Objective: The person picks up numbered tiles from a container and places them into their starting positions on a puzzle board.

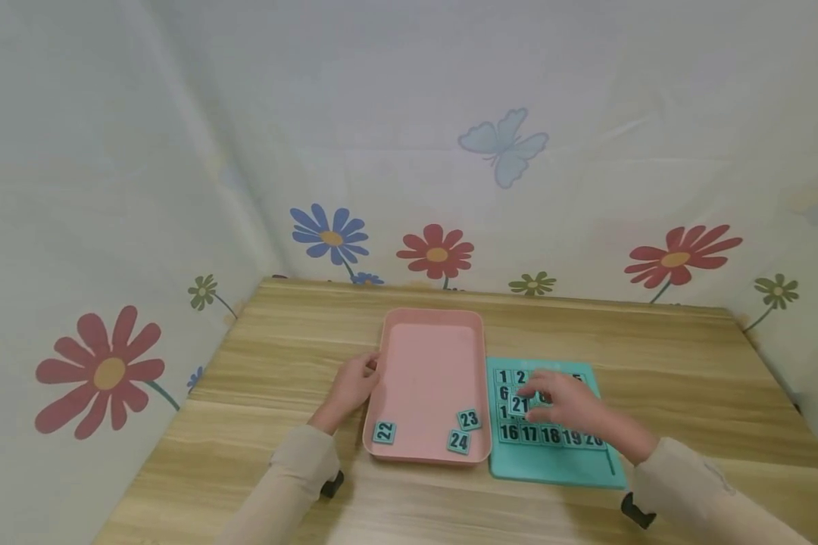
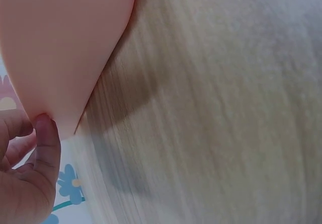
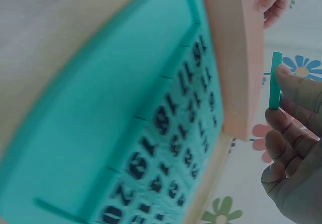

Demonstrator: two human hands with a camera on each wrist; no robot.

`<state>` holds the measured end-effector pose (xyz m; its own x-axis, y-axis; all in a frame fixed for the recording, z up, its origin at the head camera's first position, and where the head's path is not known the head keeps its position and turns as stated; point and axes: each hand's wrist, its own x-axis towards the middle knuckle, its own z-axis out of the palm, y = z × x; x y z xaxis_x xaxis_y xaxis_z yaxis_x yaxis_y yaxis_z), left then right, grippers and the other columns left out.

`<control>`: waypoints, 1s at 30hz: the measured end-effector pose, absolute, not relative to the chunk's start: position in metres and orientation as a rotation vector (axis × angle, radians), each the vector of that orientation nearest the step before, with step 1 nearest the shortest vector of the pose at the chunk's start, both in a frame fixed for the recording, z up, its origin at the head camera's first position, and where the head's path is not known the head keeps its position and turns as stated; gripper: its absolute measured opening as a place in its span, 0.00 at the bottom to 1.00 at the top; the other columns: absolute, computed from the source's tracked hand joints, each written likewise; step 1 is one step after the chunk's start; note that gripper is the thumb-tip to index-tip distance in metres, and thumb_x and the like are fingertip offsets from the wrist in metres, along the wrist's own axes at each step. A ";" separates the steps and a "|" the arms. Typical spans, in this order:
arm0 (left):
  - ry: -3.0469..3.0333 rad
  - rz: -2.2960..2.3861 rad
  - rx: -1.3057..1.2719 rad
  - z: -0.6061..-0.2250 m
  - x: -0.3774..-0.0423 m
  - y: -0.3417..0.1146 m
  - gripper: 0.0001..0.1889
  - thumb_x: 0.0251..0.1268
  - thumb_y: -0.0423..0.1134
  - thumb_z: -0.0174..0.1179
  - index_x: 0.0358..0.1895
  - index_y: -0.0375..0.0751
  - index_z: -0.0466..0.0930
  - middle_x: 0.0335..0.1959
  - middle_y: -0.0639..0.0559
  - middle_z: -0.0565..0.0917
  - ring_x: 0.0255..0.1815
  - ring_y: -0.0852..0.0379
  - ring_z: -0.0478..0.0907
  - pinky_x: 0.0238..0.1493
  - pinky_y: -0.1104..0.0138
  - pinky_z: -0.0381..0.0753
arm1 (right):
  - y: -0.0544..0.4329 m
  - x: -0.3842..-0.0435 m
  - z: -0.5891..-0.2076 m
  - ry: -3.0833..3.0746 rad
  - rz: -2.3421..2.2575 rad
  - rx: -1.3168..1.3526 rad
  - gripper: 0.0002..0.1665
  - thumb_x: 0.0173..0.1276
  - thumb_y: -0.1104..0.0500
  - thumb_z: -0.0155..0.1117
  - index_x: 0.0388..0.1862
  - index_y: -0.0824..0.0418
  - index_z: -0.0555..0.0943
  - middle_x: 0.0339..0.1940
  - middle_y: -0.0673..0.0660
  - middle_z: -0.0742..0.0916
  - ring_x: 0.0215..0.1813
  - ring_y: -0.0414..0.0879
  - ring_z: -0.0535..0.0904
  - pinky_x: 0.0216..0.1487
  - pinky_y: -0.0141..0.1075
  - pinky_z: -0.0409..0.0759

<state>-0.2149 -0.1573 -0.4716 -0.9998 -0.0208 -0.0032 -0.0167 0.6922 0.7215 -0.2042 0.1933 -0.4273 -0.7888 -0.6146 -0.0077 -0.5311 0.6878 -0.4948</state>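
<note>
My right hand point(image 1: 569, 401) pinches a teal number tile point(image 1: 519, 406) marked 21 by its edges, above a teal number board point(image 1: 552, 469). In the right wrist view the tile point(image 3: 275, 83) appears edge-on, raised off the board between thumb and fingers. Rows of numbered tiles fill the board's upper part; the hand hides some of them, and the bottom strip is bare. My left hand point(image 1: 354, 382) grips the left wall of a pink tray point(image 1: 429, 363). Thumb and fingers pinch the tray's rim point(image 2: 65, 83) in the left wrist view.
Inside the tray lie tile 22 point(image 1: 384, 432) at lower left, and tiles 23 point(image 1: 469, 419) and 24 point(image 1: 459, 441) at lower right. Tray and board sit side by side on a wooden table point(image 1: 300, 318). A flower-printed curtain point(image 1: 382, 151) hangs behind it.
</note>
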 end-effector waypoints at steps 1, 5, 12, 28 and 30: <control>-2.894 -1.221 0.038 -0.472 -0.215 -0.158 0.21 0.56 0.29 0.52 0.55 0.30 0.69 0.39 0.40 0.78 0.39 0.49 0.78 0.37 0.65 0.81 | 0.194 -0.203 -0.430 2.728 -0.703 -0.928 0.17 0.51 0.55 0.66 0.41 0.57 0.80 0.34 0.47 0.80 0.30 0.39 0.70 0.27 0.25 0.70; -2.920 -1.215 0.064 -0.472 -0.215 -0.158 0.22 0.57 0.29 0.52 0.57 0.32 0.67 0.41 0.40 0.78 0.41 0.50 0.78 0.38 0.65 0.80 | 0.196 -0.198 -0.441 2.702 -0.676 -0.908 0.18 0.49 0.54 0.67 0.41 0.57 0.81 0.34 0.45 0.80 0.33 0.39 0.72 0.29 0.27 0.72; -2.928 -1.154 -0.001 -0.473 -0.214 -0.159 0.22 0.57 0.29 0.52 0.57 0.31 0.67 0.41 0.39 0.78 0.40 0.49 0.78 0.37 0.65 0.81 | 0.196 -0.189 -0.458 2.652 -0.655 -0.997 0.18 0.47 0.53 0.67 0.39 0.57 0.81 0.34 0.44 0.80 0.38 0.40 0.76 0.36 0.31 0.76; -2.927 -1.123 -0.030 -0.472 -0.213 -0.158 0.21 0.58 0.32 0.52 0.57 0.32 0.69 0.40 0.40 0.79 0.40 0.49 0.79 0.39 0.65 0.81 | 0.188 -0.174 -0.472 2.643 -0.591 -1.019 0.19 0.46 0.50 0.67 0.39 0.53 0.81 0.35 0.42 0.80 0.38 0.37 0.75 0.39 0.32 0.76; -2.921 -1.131 -0.030 -0.471 -0.214 -0.158 0.21 0.58 0.32 0.53 0.56 0.32 0.69 0.41 0.40 0.79 0.41 0.48 0.79 0.40 0.64 0.81 | 0.187 -0.174 -0.473 2.649 -0.596 -1.010 0.18 0.46 0.51 0.67 0.39 0.53 0.81 0.34 0.42 0.79 0.37 0.37 0.75 0.38 0.31 0.76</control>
